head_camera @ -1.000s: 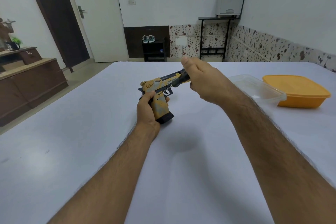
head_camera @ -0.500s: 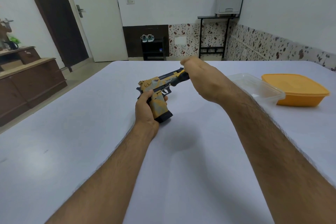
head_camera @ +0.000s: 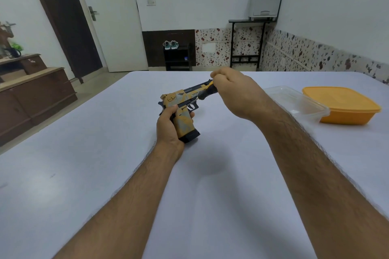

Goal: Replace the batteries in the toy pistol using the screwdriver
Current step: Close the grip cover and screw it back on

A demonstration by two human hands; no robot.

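- Two bare hands are up over the white tabletop (head_camera: 88, 174), and I see both forearms reaching in from the bottom edge.
- My left hand (head_camera: 168, 127) has its fingers wrapped round the handle of the toy pistol (head_camera: 184, 109), a closed grip that holds the pistol above the tabletop with the barrel pointing away and to the right.
- The pistol is yellow-orange with grey patches and a dark slide on top; its black base sticks out below the left hand.
- My right hand (head_camera: 235, 92) is curled tight round the screwdriver (head_camera: 205, 94), a pinching grip on the dark handle with a bit of yellow showing near the fingers.
- The screwdriver slants down and to the left from that hand, and its thin metal shaft meets the side of the pistol just above the handle, close to the trigger guard.
- I cannot tell whether the tip sits in a screw; it is too small to make out.
- To the right on the tabletop lies a clear plastic container (head_camera: 296, 101), touching or just beside an orange container (head_camera: 341, 105) further right.
- Beyond the tabletop stand a white door (head_camera: 113, 17), a small dark shelf with a pair of shoes (head_camera: 171, 45) on it, and a black stand carrying a grey printer (head_camera: 265, 3).
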